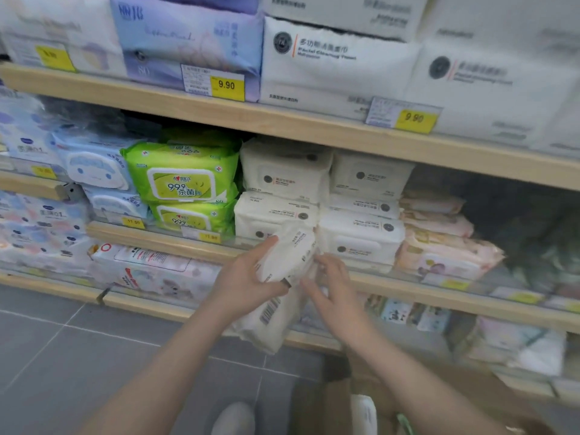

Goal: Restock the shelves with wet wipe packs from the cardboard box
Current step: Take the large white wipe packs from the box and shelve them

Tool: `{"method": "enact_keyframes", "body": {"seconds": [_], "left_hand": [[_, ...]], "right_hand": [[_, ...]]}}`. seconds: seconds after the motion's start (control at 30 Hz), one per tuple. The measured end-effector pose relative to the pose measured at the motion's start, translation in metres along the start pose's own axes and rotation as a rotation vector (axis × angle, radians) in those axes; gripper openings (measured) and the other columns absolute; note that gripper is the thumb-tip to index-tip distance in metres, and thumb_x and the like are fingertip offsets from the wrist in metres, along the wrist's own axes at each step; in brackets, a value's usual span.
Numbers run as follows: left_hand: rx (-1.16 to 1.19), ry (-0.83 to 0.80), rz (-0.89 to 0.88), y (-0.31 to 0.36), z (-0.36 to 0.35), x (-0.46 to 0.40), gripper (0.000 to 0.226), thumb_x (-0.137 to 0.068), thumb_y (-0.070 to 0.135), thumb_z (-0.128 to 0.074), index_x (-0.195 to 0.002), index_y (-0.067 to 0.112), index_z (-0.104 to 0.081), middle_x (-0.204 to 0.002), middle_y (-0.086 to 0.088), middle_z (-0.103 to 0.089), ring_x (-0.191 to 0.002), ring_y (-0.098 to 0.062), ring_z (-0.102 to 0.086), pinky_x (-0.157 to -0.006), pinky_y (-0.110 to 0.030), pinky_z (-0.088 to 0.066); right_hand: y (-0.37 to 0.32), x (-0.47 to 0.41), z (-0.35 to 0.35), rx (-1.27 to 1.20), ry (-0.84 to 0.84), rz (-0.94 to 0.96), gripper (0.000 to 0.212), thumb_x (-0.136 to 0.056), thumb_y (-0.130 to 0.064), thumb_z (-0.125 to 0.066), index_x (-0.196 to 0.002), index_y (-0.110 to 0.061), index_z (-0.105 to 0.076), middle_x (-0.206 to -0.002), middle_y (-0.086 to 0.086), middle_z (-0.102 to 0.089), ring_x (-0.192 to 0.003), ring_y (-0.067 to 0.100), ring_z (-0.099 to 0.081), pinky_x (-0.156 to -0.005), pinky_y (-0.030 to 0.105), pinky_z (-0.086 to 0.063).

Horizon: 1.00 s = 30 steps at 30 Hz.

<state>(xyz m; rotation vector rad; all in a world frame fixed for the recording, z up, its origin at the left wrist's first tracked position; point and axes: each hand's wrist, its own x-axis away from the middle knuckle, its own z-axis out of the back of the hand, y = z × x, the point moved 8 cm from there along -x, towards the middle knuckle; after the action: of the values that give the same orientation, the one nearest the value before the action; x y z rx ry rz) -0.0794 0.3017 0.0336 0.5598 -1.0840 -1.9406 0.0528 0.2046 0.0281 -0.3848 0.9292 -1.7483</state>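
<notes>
My left hand [248, 277] grips a white wet wipe pack [288, 255] held up in front of the middle shelf [163, 240]. A second white pack [270, 324] with a barcode hangs below it, against my left wrist. My right hand [329, 287] touches the right edge of the packs, fingers spread and slightly bent. White packs of the same kind [361, 237] are stacked on the shelf just behind my hands. The cardboard box [423, 390] stands on the floor at the lower right, blurred, with a white pack [364, 412] in it.
Green wipe packs [185, 180] and blue packs [97, 167] fill the shelf's left side, pink packs [445, 246] the right. A dark gap [518, 215] lies right of the pink packs. White towel packs [339, 64] fill the upper shelf. Grey floor tiles [62, 356] lie below.
</notes>
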Motion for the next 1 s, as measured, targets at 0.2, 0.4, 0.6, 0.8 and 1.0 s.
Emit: {"method": "enact_keyframes", "body": {"seconds": [0.2,0.4,0.6,0.8,1.0], "left_hand": [[0.045,0.08,-0.133,0.055,-0.02,-0.006,0.092,-0.059,0.032,-0.083,-0.14,0.027,-0.039,-0.109,0.027,-0.047,-0.104,0.004,-0.045,-0.084,-0.015,-0.033],[0.152,0.196,-0.142,0.075,-0.016,-0.038,0.089,-0.063,0.034,-0.082,-0.14,0.027,-0.039,-0.121,0.015,-0.055,-0.113,-0.008,-0.052,-0.092,-0.025,-0.043],[0.463,0.177,0.032,0.06,-0.026,-0.06,0.05,-0.087,0.036,-0.053,-0.136,0.036,-0.043,-0.123,0.013,-0.056,-0.101,-0.011,-0.058,-0.074,-0.02,-0.05],[0.929,-0.007,0.078,0.073,-0.045,-0.057,0.034,-0.094,0.03,-0.032,-0.104,0.033,-0.064,-0.095,0.012,-0.069,-0.094,-0.017,-0.06,-0.081,-0.035,-0.046],[1.173,-0.109,0.055,0.091,-0.067,-0.052,0.043,-0.09,0.031,-0.033,-0.122,0.017,-0.058,-0.126,0.003,-0.061,-0.119,-0.025,-0.054,-0.093,-0.041,-0.046]], "right_hand": [[0.007,0.008,0.039,-0.105,-0.142,-0.066,0.069,-0.099,-0.036,-0.042,-0.151,-0.027,0.001,-0.157,-0.014,0.012,-0.141,-0.004,0.011,-0.108,0.011,0.003],[-0.007,-0.04,0.07,-0.147,-0.067,0.005,0.064,-0.099,-0.033,-0.044,-0.151,-0.028,-0.007,-0.157,-0.017,0.008,-0.141,-0.007,0.006,-0.105,0.006,-0.003],[0.007,-0.092,0.069,-0.12,-0.111,0.02,0.066,-0.096,-0.025,-0.052,-0.151,-0.02,-0.016,-0.158,-0.006,-0.007,-0.143,0.002,-0.004,-0.1,-0.005,-0.012],[0.018,-0.105,0.091,-0.138,0.009,-0.044,0.038,-0.095,-0.022,-0.052,-0.133,-0.025,-0.045,-0.116,-0.003,-0.059,-0.108,0.017,-0.059,-0.093,0.032,-0.047],[0.01,-0.097,0.092,-0.154,-0.204,-0.029,0.076,-0.07,-0.032,-0.082,-0.131,-0.043,-0.039,-0.115,-0.016,-0.063,-0.104,-0.001,-0.059,-0.081,0.018,-0.05]]}}
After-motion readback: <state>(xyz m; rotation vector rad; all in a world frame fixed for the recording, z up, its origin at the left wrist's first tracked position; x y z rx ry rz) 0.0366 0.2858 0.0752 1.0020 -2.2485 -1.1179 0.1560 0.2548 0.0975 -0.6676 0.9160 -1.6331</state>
